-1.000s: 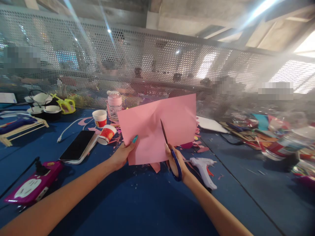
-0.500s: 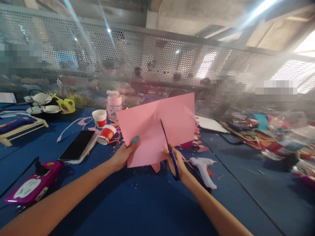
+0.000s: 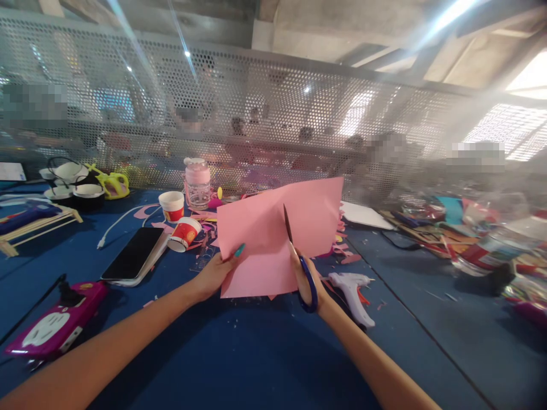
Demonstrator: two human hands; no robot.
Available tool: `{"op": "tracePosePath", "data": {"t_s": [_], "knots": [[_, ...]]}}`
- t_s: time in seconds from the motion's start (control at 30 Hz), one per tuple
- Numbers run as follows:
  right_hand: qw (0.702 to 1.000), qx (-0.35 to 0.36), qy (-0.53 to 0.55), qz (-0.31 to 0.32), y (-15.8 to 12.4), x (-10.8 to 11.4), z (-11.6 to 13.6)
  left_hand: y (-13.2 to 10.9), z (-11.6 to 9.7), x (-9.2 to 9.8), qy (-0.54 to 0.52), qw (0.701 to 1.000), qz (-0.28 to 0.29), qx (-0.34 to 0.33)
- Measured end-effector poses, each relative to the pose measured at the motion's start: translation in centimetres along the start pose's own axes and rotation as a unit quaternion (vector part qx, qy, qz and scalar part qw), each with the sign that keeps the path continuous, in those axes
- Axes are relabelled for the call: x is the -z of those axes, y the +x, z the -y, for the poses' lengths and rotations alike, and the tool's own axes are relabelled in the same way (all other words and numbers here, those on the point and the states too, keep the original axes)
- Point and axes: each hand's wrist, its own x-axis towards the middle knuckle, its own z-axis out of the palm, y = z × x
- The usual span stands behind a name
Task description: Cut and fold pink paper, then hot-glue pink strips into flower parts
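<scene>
My left fingers point(image 3: 234, 257) pinch the bowed paper point(image 3: 260, 228) at its eight o'clock, now lower; my right fingers point(image 3: 302, 280) grip pointed scissors point(image 3: 315, 291).

L hand point(image 3: 213, 274): most fingers hidden behind pink paper point(image 3: 265, 245). R hand point(image 3: 311, 273) partly covered by scissors point(image 3: 288, 226), 2nd blade out of sight. Screen point(image 3: 11, 171) cut off, far L edge. Bottle point(image 3: 489, 250) on R blurry, label unreadable. People point(image 3: 237, 125) behind mesh point(image 3: 141, 131) too blurred to make out.
</scene>
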Motion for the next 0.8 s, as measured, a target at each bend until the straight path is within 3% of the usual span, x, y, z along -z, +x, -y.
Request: {"op": "tracePosePath", "data": {"t_s": [0.47, 0.8], "knots": [[0.999, 0.022, -0.026, -0.032, 0.08, -0.43, -0.53, 0.15, 0.41, 0.18, 0.012, 1.0, 0.006, 0.012], [1.0, 0.012, 0.0, -0.023, 0.15, -0.69, -0.93, 0.04, 0.61, -0.05, 0.013, 1.0, 0.007, 0.021]]}}
